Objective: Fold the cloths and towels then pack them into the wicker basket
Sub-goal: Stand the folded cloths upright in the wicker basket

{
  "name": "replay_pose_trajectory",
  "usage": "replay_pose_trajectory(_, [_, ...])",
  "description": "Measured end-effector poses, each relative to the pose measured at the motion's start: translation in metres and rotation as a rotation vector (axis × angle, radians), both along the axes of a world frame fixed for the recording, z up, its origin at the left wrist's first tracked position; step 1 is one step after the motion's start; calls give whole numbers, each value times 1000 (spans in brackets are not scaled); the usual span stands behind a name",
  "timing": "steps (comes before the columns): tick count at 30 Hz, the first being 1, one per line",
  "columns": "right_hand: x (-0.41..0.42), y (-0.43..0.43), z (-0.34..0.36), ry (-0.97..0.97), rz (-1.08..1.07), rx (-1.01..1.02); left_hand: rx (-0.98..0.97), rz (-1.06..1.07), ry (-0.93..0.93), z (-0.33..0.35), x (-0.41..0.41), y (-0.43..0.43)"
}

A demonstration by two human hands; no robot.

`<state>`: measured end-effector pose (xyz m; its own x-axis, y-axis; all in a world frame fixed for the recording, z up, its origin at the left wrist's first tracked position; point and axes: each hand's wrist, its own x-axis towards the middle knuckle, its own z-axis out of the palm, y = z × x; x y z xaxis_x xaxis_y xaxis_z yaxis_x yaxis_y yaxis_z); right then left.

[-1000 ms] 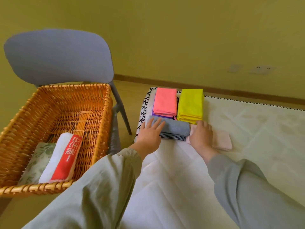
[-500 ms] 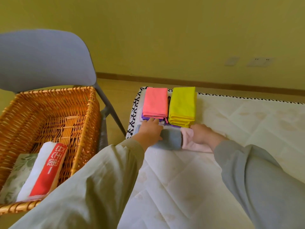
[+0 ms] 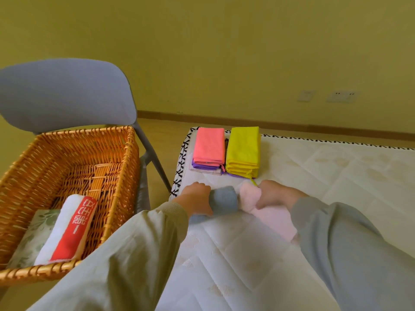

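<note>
Far left: the wicker basket (image 3: 45, 158) sits on the seat of a grey chair (image 3: 65, 95). In its near corner lie a folded leaf-print cloth (image 3: 31, 241) and, partly on top of it, a rolled white towel with a red band (image 3: 67, 230).

Centre: my left hand (image 3: 197, 198) rests on the white mattress (image 3: 325, 176), fingers curled over the left end of the folded blue-grey towel (image 3: 224, 198), gripping it. Behind it, near the mattress edge, stand two folded stacks side by side: a coral-topped stack (image 3: 208, 145) and a yellow stack (image 3: 243, 149).

Right: the pink towel (image 3: 272, 221) touches the blue-grey towel's right end. My right hand (image 3: 276, 194) holds its far edge, fingers curled into the cloth; the image is blurred there, so the exact grip is unclear.
</note>
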<state>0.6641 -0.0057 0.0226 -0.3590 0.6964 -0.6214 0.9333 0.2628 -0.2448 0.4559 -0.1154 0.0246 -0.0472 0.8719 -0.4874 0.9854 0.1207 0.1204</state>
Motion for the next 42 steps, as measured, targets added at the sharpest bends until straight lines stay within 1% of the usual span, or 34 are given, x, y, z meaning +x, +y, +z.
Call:
replay_pose_trajectory(2, [1,-6,10,173,-167,-66,30,187,-170,10,-10,-11])
replay_pose_trajectory(3, [-1,-10,16,297,-258,-123,63,275,-254,19,-16,-17])
replay_pose_trajectory(6, [-20,-24,37,642,-498,-381,188,550,-532,45,-36,-30])
replay_pose_trajectory(7, [-30,-29,43,710,-540,-436,229,637,-629,54,-43,-35])
replay_pose_trajectory(9, [-52,-41,54,813,-571,-476,291,762,-795,72,-58,-45])
replay_pose_trajectory(11, [-76,-52,65,906,-590,-483,332,815,-912,88,-70,-55])
replay_pose_trajectory(14, [-120,-73,83,994,-593,-560,388,876,-1035,111,-92,-78])
replay_pose_trajectory(19, [-189,-109,103,1012,-537,-685,489,956,-1078,141,-138,-133])
replay_pose_trajectory(22, [-234,-131,117,992,-504,-738,557,1012,-1049,161,-181,-173])
replay_pose_trajectory(24, [-270,-151,125,966,-501,-772,627,1089,-1010,169,-214,-206])
replay_pose_trajectory(27, [-319,-184,129,927,-538,-821,741,1236,-952,171,-258,-250])
replay_pose_trajectory(31, [-365,-214,119,883,-636,-823,816,1387,-965,158,-300,-285])
replay_pose_trajectory(33, [-381,-226,108,845,-663,-768,811,1422,-986,149,-312,-296])
replay_pose_trajectory(37, [-425,-253,72,772,-633,-560,701,1446,-1007,128,-340,-319])
replay_pose_trajectory(42, [-459,-277,33,651,-573,-424,654,1465,-1159,104,-354,-326])
